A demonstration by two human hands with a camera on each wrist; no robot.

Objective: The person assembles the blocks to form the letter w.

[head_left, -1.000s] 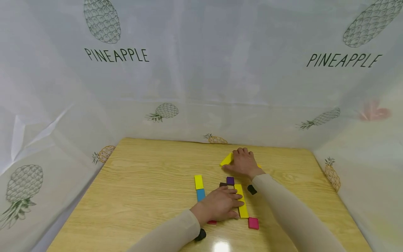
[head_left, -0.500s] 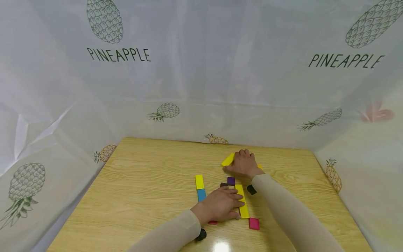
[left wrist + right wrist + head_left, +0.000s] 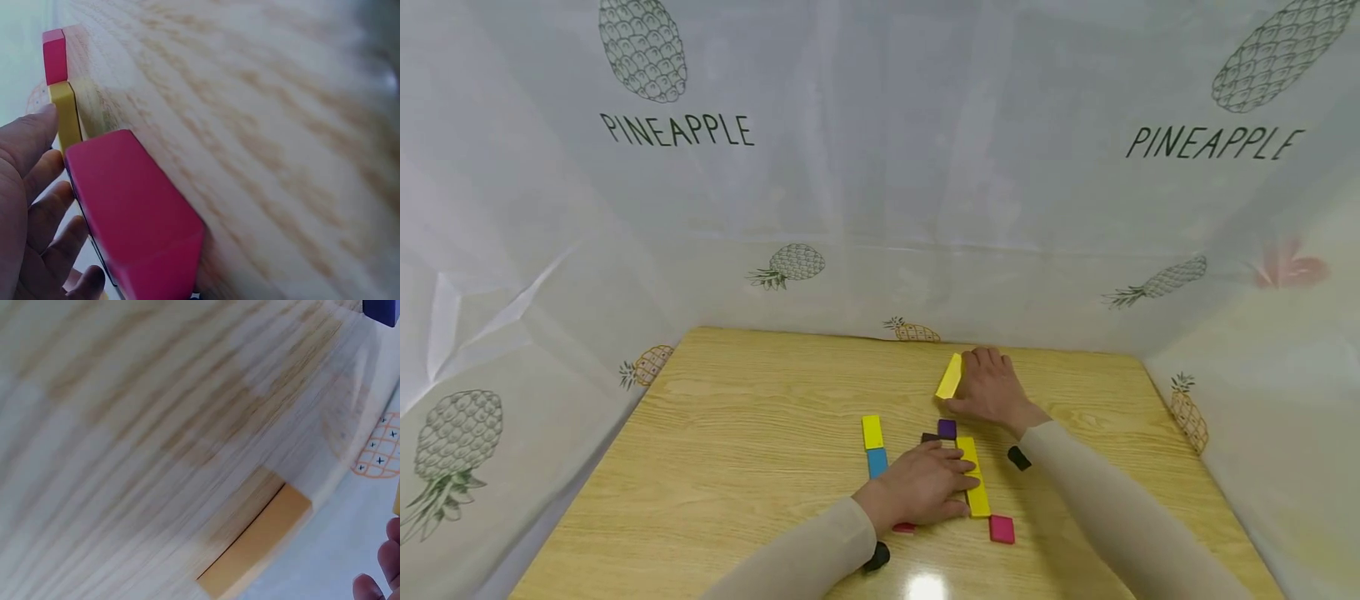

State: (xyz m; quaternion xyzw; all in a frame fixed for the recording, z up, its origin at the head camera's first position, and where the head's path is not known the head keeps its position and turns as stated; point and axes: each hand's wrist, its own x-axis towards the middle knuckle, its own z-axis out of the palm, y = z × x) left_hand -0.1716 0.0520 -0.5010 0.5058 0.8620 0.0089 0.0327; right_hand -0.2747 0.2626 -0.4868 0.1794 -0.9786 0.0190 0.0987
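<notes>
My left hand [image 3: 921, 485] lies with its fingers spread over the laid-out blocks, fingertips on a line of yellow blocks [image 3: 979, 497]. In the left wrist view, a big magenta block [image 3: 134, 206] stands close beside the fingers, and the thumb touches a yellow block [image 3: 67, 115]. Towards the table's far side, my right hand [image 3: 996, 387] holds a loose yellow block [image 3: 950, 377] tilted up at the hand's left side. Only the fingertips [image 3: 390, 556] and a sliver of that block show in the right wrist view. My left hand covers the middle of the arrangement.
Left of the left hand lie a yellow block [image 3: 872, 432] and a blue block [image 3: 877, 462]. A purple block [image 3: 947, 429], a dark block [image 3: 930, 437] and a pink block [image 3: 1002, 528] surround it. An orange block [image 3: 256, 540] lies near the right hand. A pineapple-print curtain [image 3: 910, 208] hangs behind the table.
My right hand has shifted slightly right, and the yellow block it holds has turned steeper. An orange edge beside that hand has gone out of sight in the head view. The left hand stays put.
</notes>
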